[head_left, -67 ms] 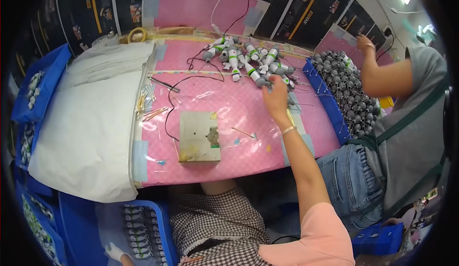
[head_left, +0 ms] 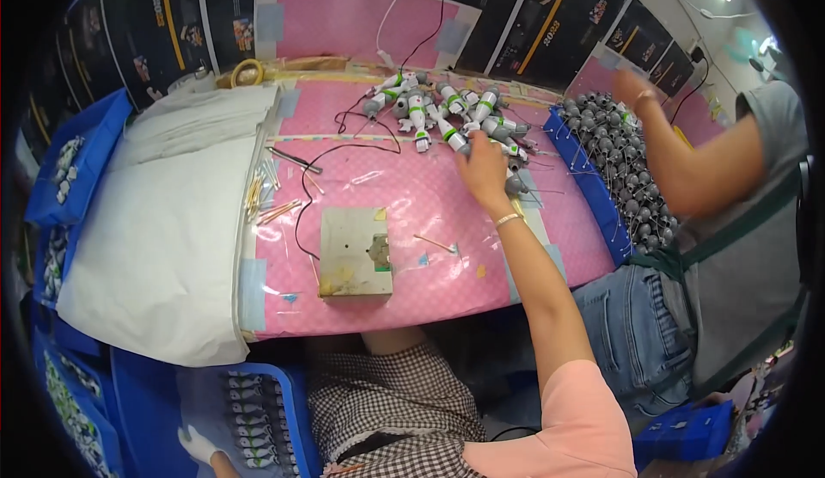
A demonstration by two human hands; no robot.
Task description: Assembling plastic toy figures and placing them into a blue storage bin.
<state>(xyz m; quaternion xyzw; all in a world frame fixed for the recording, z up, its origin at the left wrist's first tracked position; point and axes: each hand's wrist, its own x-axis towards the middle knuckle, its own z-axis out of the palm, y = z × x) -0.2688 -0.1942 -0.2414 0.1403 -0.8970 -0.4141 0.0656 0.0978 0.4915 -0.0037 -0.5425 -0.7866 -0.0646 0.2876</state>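
Observation:
On the pink table top lies a pile of small white, grey and green toy figures [head_left: 418,113]. My bare right hand [head_left: 485,173] is at the near side of this pile, its thumb and fingers closed about the grey end of one toy figure [head_left: 453,137]. Down at the lower left, my left hand [head_left: 199,446] wears a white glove. It is over a blue bin [head_left: 288,392], beside rows of similar toy figures [head_left: 249,426] laid on a clear sheet. The left fingers look apart, with nothing visible in them.
A metal block [head_left: 354,250] with a cable stands on the table, near cotton swabs [head_left: 256,193] and a pen-like tool [head_left: 294,160]. White sheeting [head_left: 163,220] covers the left. A blue crate [head_left: 593,199] of grey balls stands right, beside a co-worker's moving arm [head_left: 679,151].
My right hand has shifted slightly left and closed on a toy figure. The left hand has moved up a little in the bin. The co-worker's hand has moved left and down.

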